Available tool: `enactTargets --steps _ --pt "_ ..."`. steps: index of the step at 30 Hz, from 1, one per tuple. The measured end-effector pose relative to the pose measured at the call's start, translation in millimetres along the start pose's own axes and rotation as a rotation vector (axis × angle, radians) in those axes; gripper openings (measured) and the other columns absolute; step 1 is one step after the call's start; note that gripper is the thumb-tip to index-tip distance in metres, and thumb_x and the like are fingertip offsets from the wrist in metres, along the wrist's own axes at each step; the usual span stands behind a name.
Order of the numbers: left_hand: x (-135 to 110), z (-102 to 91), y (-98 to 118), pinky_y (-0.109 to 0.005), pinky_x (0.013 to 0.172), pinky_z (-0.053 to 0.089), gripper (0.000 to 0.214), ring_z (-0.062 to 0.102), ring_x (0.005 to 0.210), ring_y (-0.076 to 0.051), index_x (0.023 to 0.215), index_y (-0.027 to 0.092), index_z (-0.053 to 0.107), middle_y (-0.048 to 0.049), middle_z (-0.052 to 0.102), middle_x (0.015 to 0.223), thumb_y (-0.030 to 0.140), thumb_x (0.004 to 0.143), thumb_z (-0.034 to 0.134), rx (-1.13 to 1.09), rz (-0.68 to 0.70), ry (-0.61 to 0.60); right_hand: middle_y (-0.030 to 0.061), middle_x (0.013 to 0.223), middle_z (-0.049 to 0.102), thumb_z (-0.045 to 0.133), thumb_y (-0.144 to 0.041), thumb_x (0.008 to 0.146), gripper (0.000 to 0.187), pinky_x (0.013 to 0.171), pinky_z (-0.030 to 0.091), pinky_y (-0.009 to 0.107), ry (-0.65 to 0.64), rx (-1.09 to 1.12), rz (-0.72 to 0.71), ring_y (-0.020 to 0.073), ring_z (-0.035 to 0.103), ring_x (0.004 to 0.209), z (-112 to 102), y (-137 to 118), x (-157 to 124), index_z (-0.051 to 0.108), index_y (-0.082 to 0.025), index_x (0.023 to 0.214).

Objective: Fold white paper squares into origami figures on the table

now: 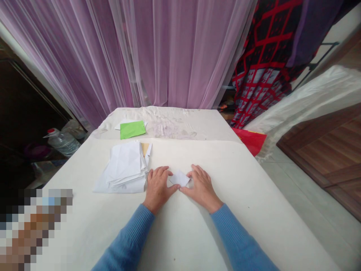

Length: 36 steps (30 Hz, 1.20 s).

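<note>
The tabletop (254, 210) is the broadest thing here, and the stack of paper (125, 162) lies on it at about nine o'clock from the small folded paper. The left hand (160, 188) sits between eight and nine o'clock of that piece, the right hand (203, 188) between three and four. Each grip is partly spread, thumb and forefinger curved about one side and holding its edges, thumb tips close together at six o'clock. The green paper (132, 129) lies between ten and eleven. Smallest, the folded paper (179, 177) rests between the hands; it should be very light, stiffer along creases, easily bent or slid, and best held lightly at its side edges.
</note>
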<state>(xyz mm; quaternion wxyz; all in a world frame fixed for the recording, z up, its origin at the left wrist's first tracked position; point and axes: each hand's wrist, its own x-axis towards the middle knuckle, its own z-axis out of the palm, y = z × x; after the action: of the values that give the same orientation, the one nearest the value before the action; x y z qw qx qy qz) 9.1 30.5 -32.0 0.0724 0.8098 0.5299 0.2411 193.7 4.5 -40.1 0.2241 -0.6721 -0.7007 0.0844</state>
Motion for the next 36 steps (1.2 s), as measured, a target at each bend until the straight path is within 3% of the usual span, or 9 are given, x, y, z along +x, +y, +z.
enactTargets --steps 5,13,17,20,22,24,29,36 --pt "-1 0.5 0 -0.059 0.108 0.028 0.044 0.046 0.129 -0.032 0.111 0.026 0.059 -0.0088 0.058 0.132 0.04 0.072 0.075 0.013 -0.004 -0.032 0.0145 0.142 0.048 0.077 -0.039 0.065 0.04 0.108 0.029 0.054 0.0 0.036 0.003 0.0336 0.035 0.137 4 0 0 0.057 -0.022 0.095" --pt "2 -2.7 0 -0.06 0.109 0.026 0.017 0.047 0.128 -0.03 0.085 0.024 0.061 -0.0049 0.064 0.126 0.032 0.075 0.073 -0.061 -0.038 -0.05 0.0137 0.141 0.049 0.075 -0.034 0.064 0.044 0.11 0.024 0.055 -0.007 0.105 0.018 0.0318 0.035 0.138 2 0 1 0.056 -0.022 0.102" --pt "4 -3.9 -1 -0.061 0.108 0.025 0.009 0.052 0.124 -0.029 0.079 0.024 0.062 -0.0025 0.068 0.119 0.028 0.078 0.07 -0.137 -0.062 -0.037 0.0115 0.131 0.059 0.071 -0.029 0.066 0.058 0.109 0.03 0.051 -0.001 0.206 0.021 0.0289 0.048 0.127 -5 -3 5 0.053 -0.022 0.121" --pt "5 -4.9 -1 -0.06 0.107 0.026 0.005 0.054 0.122 -0.027 0.08 0.025 0.063 -0.0025 0.07 0.115 0.025 0.08 0.067 -0.192 -0.073 0.0 0.0055 0.109 0.07 0.063 -0.024 0.073 0.037 0.098 0.043 0.041 0.033 0.328 -0.015 0.0231 0.062 0.104 -12 -5 8 0.061 -0.023 0.11" --pt "5 -5.6 -2 -0.058 0.108 0.026 0.005 0.055 0.121 -0.025 0.083 0.025 0.063 -0.0019 0.071 0.113 0.022 0.081 0.065 -0.217 -0.046 0.031 0.0029 0.094 0.072 0.058 -0.024 0.077 0.016 0.09 0.047 0.036 0.092 0.39 -0.033 0.0208 0.065 0.092 -15 -6 9 0.065 -0.024 0.092" --pt "5 -6.3 -2 -0.054 0.109 0.026 0.01 0.056 0.12 -0.023 0.088 0.026 0.063 -0.0008 0.072 0.109 0.018 0.082 0.062 -0.231 -0.004 0.065 0.0021 0.088 0.072 0.055 -0.023 0.079 0.01 0.086 0.049 0.034 0.155 0.417 -0.052 0.0199 0.065 0.088 -17 -6 10 0.064 -0.025 0.082" --pt "4 -8.1 -1 -0.052 0.11 0.026 0.022 0.059 0.115 -0.021 0.094 0.028 0.065 0.0005 0.073 0.105 0.011 0.083 0.056 -0.184 0.078 0.082 0.0026 0.1 0.072 0.05 -0.013 0.079 0.019 0.096 0.043 0.038 0.212 0.292 -0.201 0.0206 0.062 0.103 -17 -1 8 0.064 -0.025 0.085" --pt "2 -10.1 0 -0.057 0.11 0.024 0.028 0.057 0.116 -0.025 0.092 0.03 0.069 0.0006 0.073 0.107 0.008 0.078 0.058 -0.07 0.096 -0.03 0.0028 0.11 0.069 0.052 -0.004 0.073 0.031 0.098 0.042 0.039 0.082 0.144 -0.257 0.0212 0.057 0.111 -12 3 5 0.068 -0.025 0.09"
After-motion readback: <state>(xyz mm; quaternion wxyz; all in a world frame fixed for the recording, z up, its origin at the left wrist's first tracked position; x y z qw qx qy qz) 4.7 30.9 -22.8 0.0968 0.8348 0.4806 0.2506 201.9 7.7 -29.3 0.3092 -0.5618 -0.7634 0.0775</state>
